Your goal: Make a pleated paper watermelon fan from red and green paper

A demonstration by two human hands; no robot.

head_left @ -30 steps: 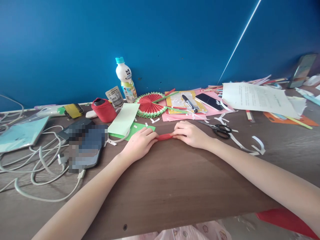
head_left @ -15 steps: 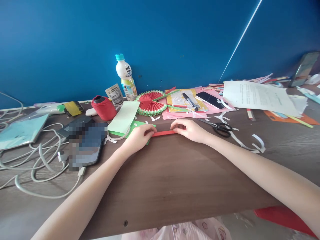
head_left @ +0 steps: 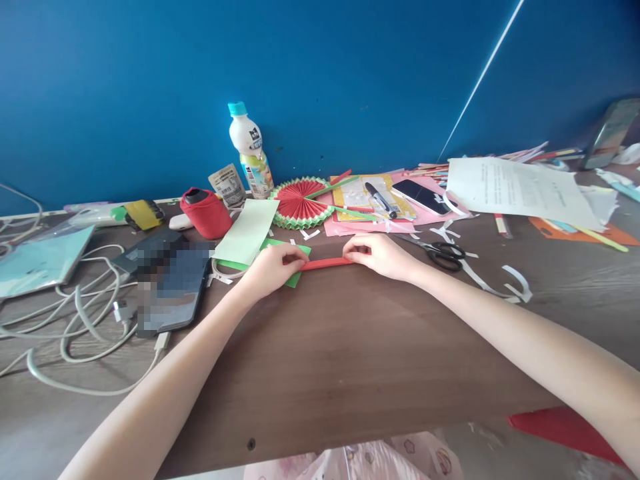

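A narrow red folded paper strip (head_left: pixel 327 264) stretches between my two hands, just above or on the brown table (head_left: pixel 320 347). My left hand (head_left: pixel 277 267) pinches its left end, and my right hand (head_left: pixel 380 257) pinches its right end. Under and behind my left hand lies green paper (head_left: pixel 293 280), partly covered by a pale green sheet (head_left: pixel 247 230). Beyond the strip rests a round pleated paper fan (head_left: pixel 303 203), red with a green zigzag rim. Black-handled scissors (head_left: pixel 445 255) lie beside my right wrist.
A bottle (head_left: pixel 253 157) and a red cloth-wrapped item (head_left: pixel 205 213) stand at the back left. Phones and white cables (head_left: pixel 75 320) spread over the left side. A marker (head_left: pixel 381 200), a phone (head_left: pixel 421 197), a printed sheet (head_left: pixel 520 192) and paper scraps lie at the back right.
Both hands keep their pinch on the red paper strip. My hands sit slightly further apart, and a little more of the strip shows between them.
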